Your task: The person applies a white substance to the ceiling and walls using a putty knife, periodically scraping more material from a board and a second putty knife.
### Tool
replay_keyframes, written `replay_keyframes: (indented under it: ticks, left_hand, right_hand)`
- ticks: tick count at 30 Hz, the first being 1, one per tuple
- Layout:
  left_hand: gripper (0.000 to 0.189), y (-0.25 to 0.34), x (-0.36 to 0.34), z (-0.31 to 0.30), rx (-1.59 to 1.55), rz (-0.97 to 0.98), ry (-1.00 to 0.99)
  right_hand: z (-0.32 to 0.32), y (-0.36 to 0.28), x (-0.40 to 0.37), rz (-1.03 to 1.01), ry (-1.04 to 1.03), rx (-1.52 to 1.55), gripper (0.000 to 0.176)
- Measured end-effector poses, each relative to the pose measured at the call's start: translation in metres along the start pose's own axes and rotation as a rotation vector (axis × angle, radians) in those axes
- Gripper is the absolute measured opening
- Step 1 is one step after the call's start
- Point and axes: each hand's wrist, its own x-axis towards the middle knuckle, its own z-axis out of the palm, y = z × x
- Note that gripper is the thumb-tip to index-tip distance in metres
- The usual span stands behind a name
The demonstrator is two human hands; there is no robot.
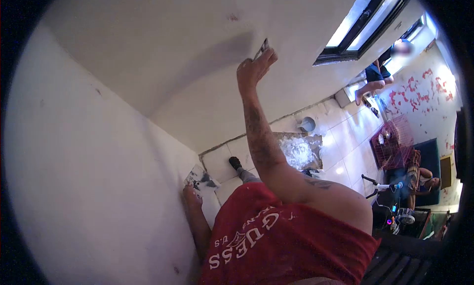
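Note:
Against the pale wall (197,72), my right hand (256,70) is raised with its fingers closed round a flat putty knife (261,48), whose blade touches the wall surface. Lower down at the left, my left hand (192,195) grips a flat board (201,179) smeared with white and dark material. That hand is close to the adjoining white wall (89,176). A soft shadow of my arm falls on the wall beside the knife.
On the tiled floor lie a sheet with white powder (298,151) and a grey bucket (307,124). A dark-framed window (363,25) is at upper right. One person (377,72) is near the far doorway; another (424,181) sits by a red wire cage (392,142).

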Motion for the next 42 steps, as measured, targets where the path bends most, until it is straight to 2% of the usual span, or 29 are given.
replay_keyframes:
  ticks: [2, 5, 6, 8, 10, 11, 13, 15, 16, 17, 18, 19, 20, 21, 23, 24, 25, 27, 28, 29, 30, 32, 33, 35, 37, 39, 40, 41, 42]
  left_hand:
    - [0.051, -0.005, -0.005, 0.002, -0.057, 0.192, 0.239]
    - [0.047, -0.026, 0.004, 0.032, -0.1, 0.142, 0.173]
    - [0.045, -0.016, 0.003, 0.016, -0.096, 0.079, 0.114]
    - [0.042, 0.029, -0.001, -0.039, -0.083, -0.048, 0.002]
    - [0.045, 0.011, 0.001, -0.012, -0.077, 0.238, 0.311]
    - [0.046, 0.008, -0.002, -0.012, -0.072, 0.385, 0.465]
    - [0.053, 0.018, 0.002, -0.023, -0.156, 0.312, 0.229]
    - [0.054, 0.038, 0.008, -0.044, -0.067, 0.369, 0.34]
    - [0.052, 0.041, 0.009, -0.052, 0.085, 0.465, 0.55]
    - [0.042, 0.025, 0.016, -0.034, -0.376, 0.12, 0.292]
    - [0.033, 0.01, 0.023, -0.015, -0.801, -0.304, 0.191]
    - [0.035, 0.032, 0.02, -0.044, -0.569, -0.078, 0.272]
    - [0.036, 0.06, 0.016, -0.08, -0.268, 0.129, 0.409]
    - [0.038, 0.088, 0.013, -0.116, 0.007, 0.283, 0.583]
    - [0.043, 0.101, 0.024, -0.109, -0.707, 0.139, 0.529]
    - [0.043, 0.122, 0.017, -0.129, -0.12, 0.316, 0.635]
    - [0.045, 0.123, 0.028, -0.113, -0.82, 0.138, 0.495]
    - [0.046, 0.141, 0.031, -0.104, -1.612, -0.171, 0.342]
    - [0.046, 0.167, 0.033, -0.128, -1.714, -0.284, 0.344]
    - [0.046, 0.18, 0.032, -0.14, -1.816, -0.386, 0.345]
    - [0.043, 0.181, 0.027, -0.14, -1.259, -0.187, 0.456]
    - [0.037, 0.182, 0.021, -0.138, -0.129, 0.169, 0.554]
    - [0.032, 0.178, 0.026, -0.13, -0.195, 0.175, 0.534]
    - [0.023, 0.175, 0.041, -0.118, -0.332, 0.193, 0.494]
    - [0.016, 0.186, 0.052, -0.111, -1.254, -0.079, 0.435]
    - [0.012, 0.187, 0.054, -0.099, -1.582, -0.187, 0.356]
    - [0.011, 0.178, 0.064, -0.085, -1.464, -0.129, 0.349]
    - [0.01, 0.178, 0.071, -0.078, -1.449, -0.165, 0.301]
    - [0.01, 0.177, 0.078, -0.072, -1.432, -0.2, 0.253]
  right_hand:
    - [0.019, -0.007, 0.015, -0.102, 0.041, 0.014, 0.044]
    - [0.048, -0.017, 0.001, -0.179, 0.145, -0.094, 0.045]
    - [0.061, -0.023, -0.01, -0.183, 0.192, -0.154, 0.046]
    - [0.064, -0.049, -0.045, -0.315, 0.149, -0.123, 0.046]
    - [0.059, -0.076, -0.081, -0.19, -0.169, 0.066, 0.045]
    - [0.044, -0.092, -0.1, -0.227, -0.28, 0.112, 0.045]
    - [0.016, -0.107, -0.114, -0.297, -0.526, 0.338, 0.045]
    - [-0.018, -0.093, -0.13, -0.331, -0.819, 0.721, 0.045]
    - [-0.013, -0.056, -0.145, -0.136, -0.878, 0.976, 0.044]
    - [-0.051, -0.052, -0.128, 0.314, -1.199, 1.184, 0.043]
    - [-0.089, -0.049, -0.109, 0.629, -1.194, 1.175, 0.041]
    - [-0.102, -0.03, -0.099, 0.665, -1.229, 1.126, 0.045]
    - [-0.112, -0.005, -0.097, 1.046, -1.211, 1.273, 0.048]
    - [-0.131, 0.005, -0.09, 0.34, -1.205, 0.857, 0.051]
    - [-0.162, 0.01, -0.086, -0.192, -1.165, 0.524, 0.055]
    - [-0.172, 0.011, -0.088, -0.041, -1.224, 0.623, 0.058]
    - [-0.179, 0.009, -0.092, 0.094, -1.284, 0.71, 0.059]
    - [-0.189, 0.002, -0.096, 0.353, -1.37, 0.865, 0.062]
    - [-0.187, -0.002, -0.095, 0.471, -1.396, 0.94, 0.063]
    - [-0.186, 0.023, -0.106, 0.457, -1.392, 0.839, 0.064]
    - [-0.184, 0.03, -0.111, 0.145, -1.371, 0.779, 0.065]
    - [-0.18, 0.038, -0.114, -0.462, -1.265, 0.619, 0.068]
    - [-0.177, 0.042, -0.117, -0.396, -1.304, 0.633, 0.071]
    - [-0.178, 0.055, -0.102, -0.456, -1.438, 0.439, 0.069]
    - [-0.176, 0.07, -0.082, -0.525, -1.582, 0.217, 0.065]
    - [-0.164, 0.091, -0.068, -0.735, -1.492, 0.126, 0.065]
    - [-0.16, 0.097, -0.063, -0.843, -1.445, 0.08, 0.065]
    - [-0.156, 0.079, -0.048, -0.582, -1.567, 0.157, 0.066]
    - [-0.154, 0.074, -0.047, -0.558, -1.598, 0.19, 0.064]
